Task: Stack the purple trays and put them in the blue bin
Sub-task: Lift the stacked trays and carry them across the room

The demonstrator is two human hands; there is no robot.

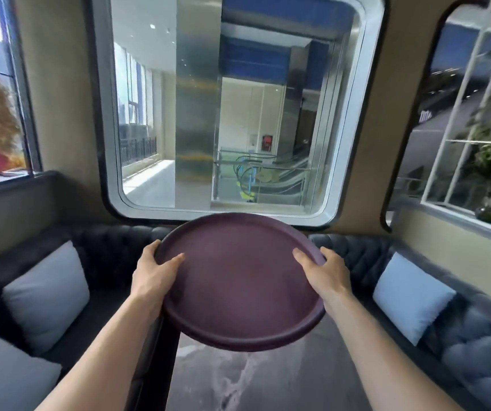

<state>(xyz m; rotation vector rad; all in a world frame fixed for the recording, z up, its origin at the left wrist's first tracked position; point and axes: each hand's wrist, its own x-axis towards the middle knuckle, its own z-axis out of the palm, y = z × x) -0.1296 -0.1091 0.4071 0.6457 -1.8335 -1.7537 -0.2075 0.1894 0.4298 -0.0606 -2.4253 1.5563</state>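
Left hand (153, 269) and right hand (325, 269) each grasping opposite rims of tray (241, 280), lifted above surface (238, 381). Keep level, thumbs pressing rim. Bin not visible.

A single wide-angle view from the person's head faces forward and slightly down, close over both forearms and the counter (238, 378), toward a rounded window (223, 114) with cushioned seats (475, 336) on either side.
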